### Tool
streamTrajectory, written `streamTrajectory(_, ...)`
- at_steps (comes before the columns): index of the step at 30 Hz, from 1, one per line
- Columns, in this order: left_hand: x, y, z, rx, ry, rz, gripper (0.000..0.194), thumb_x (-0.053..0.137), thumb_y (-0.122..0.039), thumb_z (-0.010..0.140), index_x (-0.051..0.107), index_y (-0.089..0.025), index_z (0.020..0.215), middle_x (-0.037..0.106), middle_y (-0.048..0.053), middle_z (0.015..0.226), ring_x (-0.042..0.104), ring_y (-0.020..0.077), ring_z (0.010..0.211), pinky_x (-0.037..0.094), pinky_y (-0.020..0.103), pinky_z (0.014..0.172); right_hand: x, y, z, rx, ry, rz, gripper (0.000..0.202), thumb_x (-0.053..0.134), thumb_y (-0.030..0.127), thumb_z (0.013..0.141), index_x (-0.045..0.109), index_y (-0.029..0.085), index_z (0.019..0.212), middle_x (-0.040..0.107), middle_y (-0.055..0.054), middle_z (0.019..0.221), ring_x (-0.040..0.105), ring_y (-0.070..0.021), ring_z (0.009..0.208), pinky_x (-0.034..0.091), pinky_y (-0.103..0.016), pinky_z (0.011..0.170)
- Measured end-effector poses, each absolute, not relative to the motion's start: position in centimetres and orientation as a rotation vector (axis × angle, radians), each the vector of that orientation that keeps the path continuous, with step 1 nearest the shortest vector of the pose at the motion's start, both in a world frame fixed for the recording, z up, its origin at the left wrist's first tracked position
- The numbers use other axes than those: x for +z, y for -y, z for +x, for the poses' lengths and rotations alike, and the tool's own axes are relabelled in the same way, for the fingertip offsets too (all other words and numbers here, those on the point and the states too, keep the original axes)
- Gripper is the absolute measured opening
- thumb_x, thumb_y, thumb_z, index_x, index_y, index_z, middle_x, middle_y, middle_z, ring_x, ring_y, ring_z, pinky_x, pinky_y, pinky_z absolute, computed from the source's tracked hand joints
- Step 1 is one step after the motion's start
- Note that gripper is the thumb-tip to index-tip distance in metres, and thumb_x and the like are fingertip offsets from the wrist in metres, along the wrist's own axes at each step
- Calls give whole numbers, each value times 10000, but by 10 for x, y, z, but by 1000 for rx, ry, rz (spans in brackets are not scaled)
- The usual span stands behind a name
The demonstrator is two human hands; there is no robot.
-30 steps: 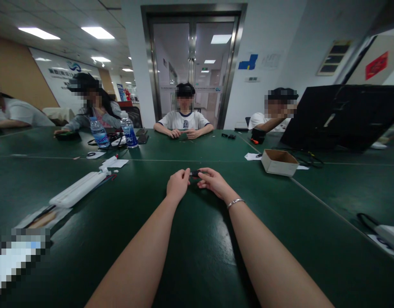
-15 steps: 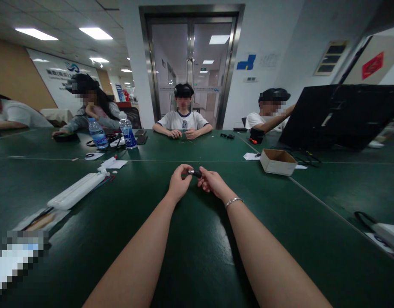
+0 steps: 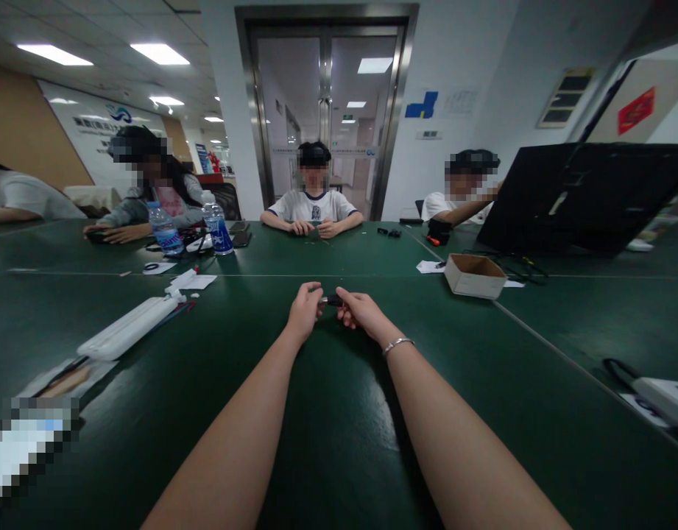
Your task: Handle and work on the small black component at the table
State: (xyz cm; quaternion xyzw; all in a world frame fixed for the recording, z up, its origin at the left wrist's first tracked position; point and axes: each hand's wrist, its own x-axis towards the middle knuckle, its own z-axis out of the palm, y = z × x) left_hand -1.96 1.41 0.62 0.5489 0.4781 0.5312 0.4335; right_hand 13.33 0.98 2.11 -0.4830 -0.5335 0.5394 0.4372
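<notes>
Between my two hands, just above the green table [image 3: 339,412], is a small dark object [image 3: 333,300] with a black body and a silvery end. Its exact kind is too small to make out. My right hand [image 3: 363,313] pinches the black end between thumb and fingertips, the other fingers curled under. At the silvery end, my left hand [image 3: 304,311] has its thumb and fingers closed around the tip, which they partly hide. A silver bracelet [image 3: 398,344] circles my right wrist.
A white pouch [image 3: 129,327] and a phone-like blurred item [image 3: 26,445] lie left. Two water bottles [image 3: 217,224] stand beyond. Ahead right are an open cardboard box [image 3: 475,278] and a black monitor [image 3: 570,199]. Co-workers sit around, one person [image 3: 315,206] opposite.
My left fingers have shifted slightly along the silvery end, and the object now lies more level. The co-worker at left has lowered a hand from the face to the table.
</notes>
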Motion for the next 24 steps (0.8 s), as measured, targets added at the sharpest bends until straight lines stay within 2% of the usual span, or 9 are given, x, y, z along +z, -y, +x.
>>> streamTrajectory(2,7,-14,-20,1324,-1208,1374,284,491,-369,867,554,-168,1058,503,-32,594,468,107,505,330,203,476,22,-10,133,1338,1328,-1203,401,524,373,986,538,136,663,591,-18,526,490,-67,355,352,-143,309)
streamTrajectory(5,9,-14,-19,1353,-1204,1387,255,553,-272,807,544,-168,1040,520,-38,606,468,100,509,337,200,497,22,-10,133,1343,1325,-1205,402,508,354,995,530,137,657,585,-13,522,486,-67,350,350,-145,311)
streamTrajectory(9,11,-12,-18,1299,-1240,1370,219,488,-307,856,533,-164,1015,498,-45,548,443,108,465,326,214,486,23,-9,132,1338,1321,-1217,403,500,338,1000,529,136,653,577,-8,519,489,-67,353,363,-146,319)
streamTrajectory(13,11,-12,-16,1333,-1233,1345,211,506,-229,824,534,-175,1026,474,-59,557,431,101,481,324,211,511,23,-9,132,1344,1318,-1214,389,506,333,999,527,138,663,586,-11,528,502,-69,366,373,-145,324)
streamTrajectory(18,10,-14,-18,1388,-1184,1360,167,525,-236,815,549,-173,967,476,-50,577,461,108,533,348,214,545,22,-10,132,1339,1309,-1206,396,492,336,1004,528,134,666,587,-12,530,507,-72,366,387,-150,333)
streamTrajectory(24,8,-14,-19,1354,-1156,1433,205,532,-281,836,547,-171,1008,520,-33,616,470,108,539,346,215,535,20,-11,134,1333,1304,-1215,407,526,396,983,530,140,667,592,-12,532,516,-70,376,397,-141,344)
